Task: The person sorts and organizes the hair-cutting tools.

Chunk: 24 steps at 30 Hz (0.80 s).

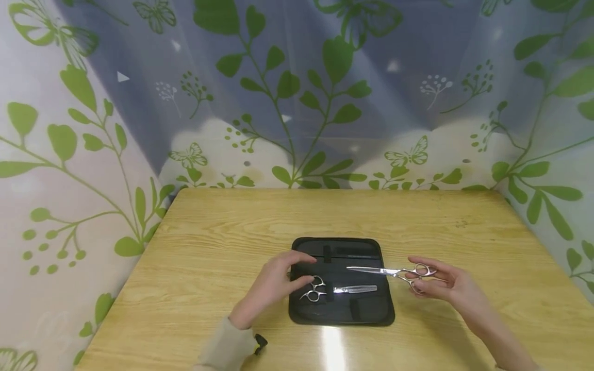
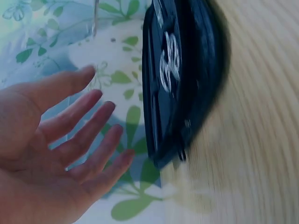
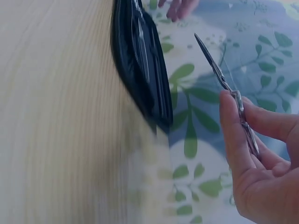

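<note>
My right hand [image 1: 443,283] grips a pair of silver scissors [image 1: 387,271] by the finger rings, its blades pointing left above a black case [image 1: 341,314]. In the right wrist view the same scissors [image 3: 217,70] stand out past the fingertips, blade tips up. Inside the case lies a second pair, thinning shears [image 1: 355,289], with the rings toward the left and the blade under a strap. My left hand [image 1: 283,278] hovers at the case's left side, thumb and fingers spread apart and holding nothing. The left wrist view shows that hand [image 2: 70,140] with its fingers loosely extended beside the case.
A black comb [image 1: 357,252] lies in the upper part of the case. The case rests on a wood-grain table [image 1: 223,221]. A leaf-patterned curtain [image 1: 260,103] hangs behind and at both sides. A small black and yellow item [image 1: 260,343] shows by the left sleeve.
</note>
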Available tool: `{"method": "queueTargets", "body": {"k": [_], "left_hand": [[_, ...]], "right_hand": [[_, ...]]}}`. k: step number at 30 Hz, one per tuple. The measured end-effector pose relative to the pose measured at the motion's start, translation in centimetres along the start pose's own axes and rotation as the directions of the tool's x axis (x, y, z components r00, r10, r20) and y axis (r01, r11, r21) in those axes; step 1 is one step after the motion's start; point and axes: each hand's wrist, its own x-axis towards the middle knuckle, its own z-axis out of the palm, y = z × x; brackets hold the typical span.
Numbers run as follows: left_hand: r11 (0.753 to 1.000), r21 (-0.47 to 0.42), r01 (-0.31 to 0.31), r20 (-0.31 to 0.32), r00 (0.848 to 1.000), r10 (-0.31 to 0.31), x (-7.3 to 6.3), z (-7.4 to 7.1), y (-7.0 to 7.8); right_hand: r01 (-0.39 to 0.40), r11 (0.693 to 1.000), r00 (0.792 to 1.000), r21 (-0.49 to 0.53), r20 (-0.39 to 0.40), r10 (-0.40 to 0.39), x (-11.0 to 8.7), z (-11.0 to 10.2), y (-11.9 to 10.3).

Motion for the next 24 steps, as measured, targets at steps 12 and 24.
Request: {"method": "queueTargets", "body": {"k": [12,24], "left_hand": [[0.989,0.145,-0.012,0.292,0.956,-0.031,-1.2,-0.5,-1.3],[0.985,0.17,-0.018,0.328,0.944,-0.039,-1.3,0.0,-1.6]], "right_hand": [[-0.073,0.995,0.995,-0.075,0.063,0.078,-2.1,-3.1,1.3],[-0.136,0.987,0.964,-0.082,0.221,0.151,-2.3,-3.0,2.6]]}}
